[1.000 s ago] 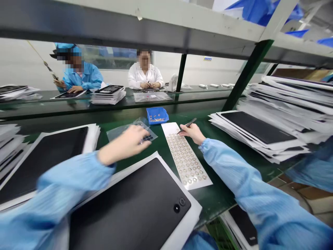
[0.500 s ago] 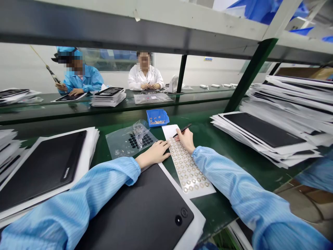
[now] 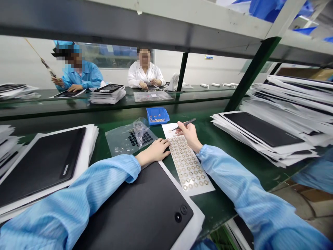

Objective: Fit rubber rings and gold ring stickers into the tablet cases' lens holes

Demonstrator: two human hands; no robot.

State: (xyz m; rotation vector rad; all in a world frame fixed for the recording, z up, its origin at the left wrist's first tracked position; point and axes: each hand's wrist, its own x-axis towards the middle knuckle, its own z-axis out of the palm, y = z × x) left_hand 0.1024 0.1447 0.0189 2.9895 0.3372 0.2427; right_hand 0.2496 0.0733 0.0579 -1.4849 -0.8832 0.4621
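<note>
My right hand [image 3: 190, 136] pinches dark tweezers [image 3: 188, 122], which slant over the upper end of a white sheet [image 3: 168, 127]. At their tip is a small pale ring [image 3: 170, 131], apart from the rows of ring-shaped stickers [image 3: 186, 159] lower on the sheet. My left hand [image 3: 155, 152] lies with fingers stretched out, fingertips on the sheet's left edge. Below it a black tablet back cover [image 3: 137, 211] rests on white paper, with two round camera openings at its near right corner. A clear bag [image 3: 118, 140] with black rings is beyond my left hand.
A blue tray [image 3: 157, 116] of small rings stands behind the sheet. Stacks of tablet covers between white sheets stand left [image 3: 47, 166] and right [image 3: 262, 128]. A shelf [image 3: 156, 26] crosses overhead, with a green post [image 3: 252, 74] at right. Two people work across the bench.
My right hand has lifted and shifted slightly right, and a pale ring now shows at the tweezers' tip, off the rows. My left hand has stayed in place.
</note>
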